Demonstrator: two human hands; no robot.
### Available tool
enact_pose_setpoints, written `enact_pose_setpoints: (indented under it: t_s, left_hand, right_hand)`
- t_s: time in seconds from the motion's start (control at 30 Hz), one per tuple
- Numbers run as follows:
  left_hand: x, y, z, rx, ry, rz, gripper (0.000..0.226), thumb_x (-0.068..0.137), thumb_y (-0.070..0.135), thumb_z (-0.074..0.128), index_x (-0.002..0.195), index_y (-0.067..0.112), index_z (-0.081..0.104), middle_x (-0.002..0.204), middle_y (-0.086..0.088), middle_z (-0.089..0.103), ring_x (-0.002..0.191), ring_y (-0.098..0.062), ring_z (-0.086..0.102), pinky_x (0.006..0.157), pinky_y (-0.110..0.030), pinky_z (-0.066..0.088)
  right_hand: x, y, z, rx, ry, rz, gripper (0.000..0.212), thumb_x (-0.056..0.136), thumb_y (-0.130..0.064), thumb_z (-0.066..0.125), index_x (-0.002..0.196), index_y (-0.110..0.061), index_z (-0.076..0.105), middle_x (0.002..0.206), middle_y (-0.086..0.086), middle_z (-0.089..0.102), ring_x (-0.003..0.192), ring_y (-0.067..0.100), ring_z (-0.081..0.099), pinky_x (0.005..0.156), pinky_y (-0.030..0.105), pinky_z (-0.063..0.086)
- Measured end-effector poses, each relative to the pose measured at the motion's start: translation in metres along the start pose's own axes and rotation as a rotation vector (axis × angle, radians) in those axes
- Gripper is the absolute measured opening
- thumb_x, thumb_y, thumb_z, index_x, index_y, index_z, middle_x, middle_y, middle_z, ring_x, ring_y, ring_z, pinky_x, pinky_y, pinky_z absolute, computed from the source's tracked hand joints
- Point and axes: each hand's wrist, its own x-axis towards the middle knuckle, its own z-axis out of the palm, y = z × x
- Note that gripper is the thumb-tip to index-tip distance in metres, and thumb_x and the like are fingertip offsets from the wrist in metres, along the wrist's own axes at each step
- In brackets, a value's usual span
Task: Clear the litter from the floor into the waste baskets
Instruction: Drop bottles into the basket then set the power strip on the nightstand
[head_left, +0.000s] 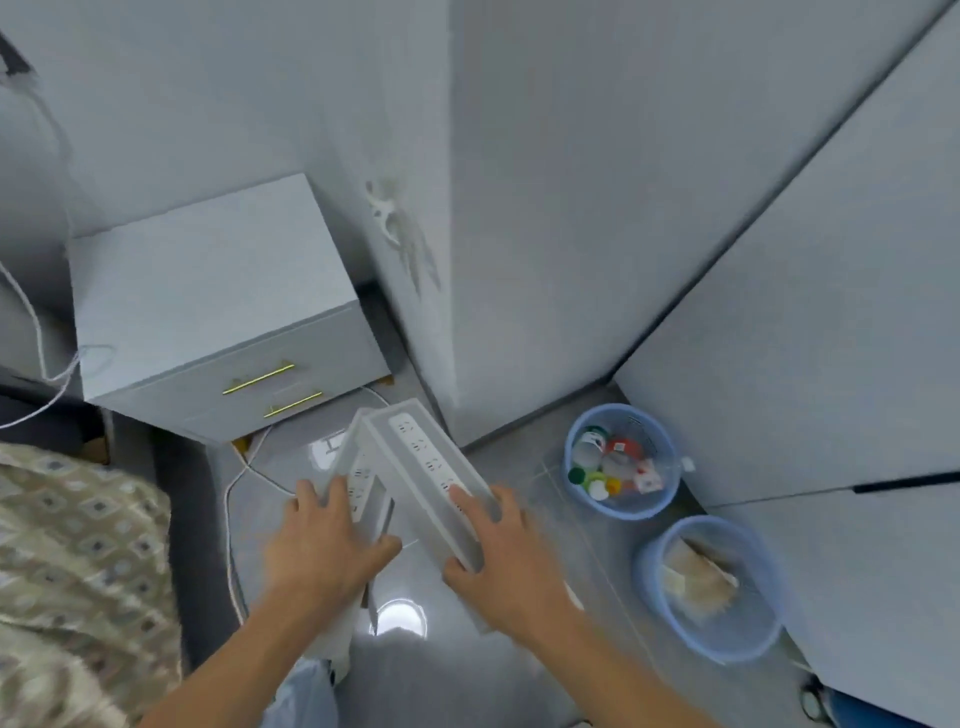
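Observation:
A long white carton printed with a power strip hangs above the floor in the middle of the view, blurred by motion. It looks split open into two flaps or parts. My left hand grips the left part, fingers on top and thumb under. My right hand grips the right, longer part near its lower end. Two blue waste baskets stand on the floor to the right. The far basket holds bottles, caps and wrappers. The near basket holds brownish paper.
A grey nightstand with gold handles stands at the left, and a white cable runs on the floor beneath it. A patterned blanket covers the bed at the far left. Wardrobe doors rise behind the baskets.

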Motion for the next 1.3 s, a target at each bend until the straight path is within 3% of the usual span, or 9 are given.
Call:
enact_pose_setpoints:
  t_s: [0.1, 0.2, 0.37, 0.57, 0.8, 0.97, 1.1, 1.2, 1.3]
  left_hand:
    - [-0.033, 0.071, 0.030, 0.057, -0.034, 0.119, 0.090, 0.064, 0.079, 0.051, 0.137, 0.028, 0.034, 0.111, 0.001, 0.032, 0.105, -0.024, 0.049, 0.078, -0.036, 0.048]
    - [-0.056, 0.148, 0.060, 0.103, -0.065, 0.246, 0.090, 0.068, 0.079, 0.052, 0.139, 0.028, 0.033, 0.115, 0.000, 0.035, 0.105, -0.024, 0.051, 0.078, -0.038, 0.049]
    - [-0.081, 0.256, 0.118, 0.148, -0.130, 0.407, 0.088, 0.070, 0.077, 0.054, 0.139, 0.026, 0.036, 0.113, -0.001, 0.033, 0.105, -0.027, 0.048, 0.076, -0.040, 0.043]
    - [-0.094, 0.335, 0.192, 0.255, -0.271, 0.605, 0.089, 0.073, 0.082, 0.052, 0.145, 0.033, 0.034, 0.125, -0.008, 0.044, 0.109, -0.029, 0.054, 0.084, -0.041, 0.050]
    - [-0.073, 0.393, 0.276, 0.282, -0.363, 0.679, 0.087, 0.076, 0.080, 0.058, 0.146, 0.031, 0.040, 0.137, -0.011, 0.047, 0.118, -0.032, 0.057, 0.090, -0.042, 0.048]
    - [-0.065, 0.432, 0.315, 0.371, -0.259, 0.777, 0.084, 0.076, 0.078, 0.063, 0.139, 0.025, 0.045, 0.132, -0.014, 0.045, 0.113, -0.032, 0.055, 0.082, -0.039, 0.042]
    - [-0.071, 0.443, 0.316, 0.431, -0.204, 0.833, 0.086, 0.074, 0.086, 0.055, 0.134, 0.025, 0.048, 0.127, -0.013, 0.046, 0.109, -0.029, 0.054, 0.079, -0.037, 0.036]
    - [-0.076, 0.426, 0.307, 0.438, -0.274, 0.799, 0.084, 0.075, 0.087, 0.049, 0.135, 0.028, 0.053, 0.124, -0.011, 0.051, 0.110, -0.029, 0.054, 0.080, -0.038, 0.037]
    - [-0.072, 0.415, 0.307, 0.488, -0.315, 0.757, 0.084, 0.074, 0.088, 0.046, 0.132, 0.027, 0.056, 0.113, -0.007, 0.048, 0.095, -0.026, 0.050, 0.078, -0.037, 0.037]
  right_hand:
    - [-0.056, 0.080, -0.010, 0.077, 0.031, 0.135, 0.078, 0.089, -0.061, 0.054, 0.152, -0.051, 0.009, 0.156, -0.003, 0.020, 0.132, 0.026, 0.038, 0.110, 0.043, 0.044]
    - [-0.107, 0.164, -0.015, 0.167, 0.088, 0.289, 0.081, 0.087, -0.065, 0.054, 0.155, -0.048, 0.011, 0.153, -0.001, 0.022, 0.134, 0.025, 0.039, 0.110, 0.043, 0.045]
    - [-0.175, 0.286, -0.001, 0.253, 0.144, 0.588, 0.090, 0.072, -0.075, 0.038, 0.155, -0.045, 0.020, 0.151, 0.005, 0.030, 0.127, 0.032, 0.049, 0.097, 0.047, 0.053]
    - [-0.194, 0.384, 0.023, 0.312, 0.165, 0.793, 0.073, 0.091, -0.059, 0.055, 0.155, -0.034, 0.031, 0.142, 0.012, 0.044, 0.121, 0.035, 0.054, 0.095, 0.042, 0.046]
    - [-0.140, 0.454, 0.061, 0.326, 0.142, 0.847, 0.064, 0.091, -0.058, 0.055, 0.145, -0.025, 0.045, 0.138, 0.015, 0.042, 0.117, 0.037, 0.054, 0.099, 0.045, 0.047]
    - [-0.098, 0.486, 0.085, 0.286, 0.071, 0.865, 0.064, 0.087, -0.064, 0.054, 0.134, -0.021, 0.055, 0.146, 0.015, 0.038, 0.116, 0.037, 0.057, 0.099, 0.047, 0.049]
    - [-0.082, 0.496, 0.092, 0.252, 0.070, 0.893, 0.058, 0.091, -0.061, 0.056, 0.133, -0.022, 0.055, 0.148, 0.013, 0.037, 0.116, 0.037, 0.058, 0.083, 0.039, 0.044]
    - [-0.086, 0.497, 0.095, 0.258, 0.047, 0.900, 0.056, 0.092, -0.059, 0.054, 0.136, -0.024, 0.055, 0.144, 0.012, 0.042, 0.114, 0.034, 0.059, 0.084, 0.040, 0.045]
    - [-0.095, 0.498, 0.096, 0.232, 0.029, 0.920, 0.054, 0.092, -0.058, 0.052, 0.135, -0.026, 0.055, 0.142, 0.011, 0.043, 0.117, 0.035, 0.057, 0.082, 0.039, 0.040]
